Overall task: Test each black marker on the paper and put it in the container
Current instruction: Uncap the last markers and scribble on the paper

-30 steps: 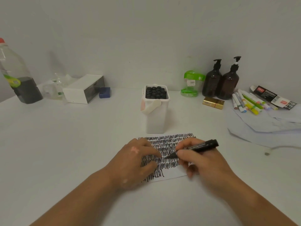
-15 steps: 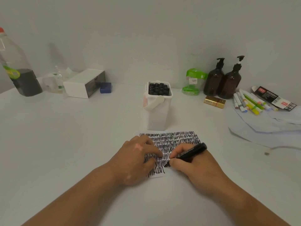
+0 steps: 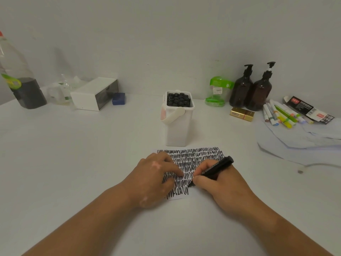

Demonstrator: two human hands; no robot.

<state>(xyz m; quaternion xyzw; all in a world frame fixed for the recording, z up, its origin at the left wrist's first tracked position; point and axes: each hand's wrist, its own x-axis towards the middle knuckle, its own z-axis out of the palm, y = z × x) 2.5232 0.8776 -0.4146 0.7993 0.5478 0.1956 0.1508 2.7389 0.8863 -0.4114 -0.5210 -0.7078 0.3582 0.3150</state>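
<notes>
**Right hand [image 3: 221, 183] pinching a slim black felt marker [image 3: 214, 169], tip down on a scribble-covered sheet of white paper [image 3: 195, 156]**

Thumb and curled fingers grip the marker low on its barrel. Its tip touches the paper close to the sheet's near edge, at the end of the last scribbled row. The barrel tilts up and away to the right.

The left hand [image 3: 155, 178] lies palm down on the left part of the sheet, fingers relaxed and nearly straight, pressing it against the white table [image 3: 73, 154]. Rows of black zigzag lines fill almost the whole sheet.

Just beyond the paper's far edge stands a tall white plastic container [image 3: 178, 130] with a handle folded against its near left side. It is packed with upright black markers [image 3: 178, 99], their caps showing at the top.

At the far left are a clear plastic bottle of dark liquid [image 3: 20, 80], a white rectangular box [image 3: 94, 94] and a small blue box [image 3: 118, 98].

At the far right are a clear jar with a green lid [image 3: 217, 91], two brown pump bottles [image 3: 241, 87], a gold box [image 3: 241, 114], a heap of coloured markers [image 3: 280, 115], a black carton [image 3: 308, 109] and pale loose sheets [image 3: 295, 141].
</notes>
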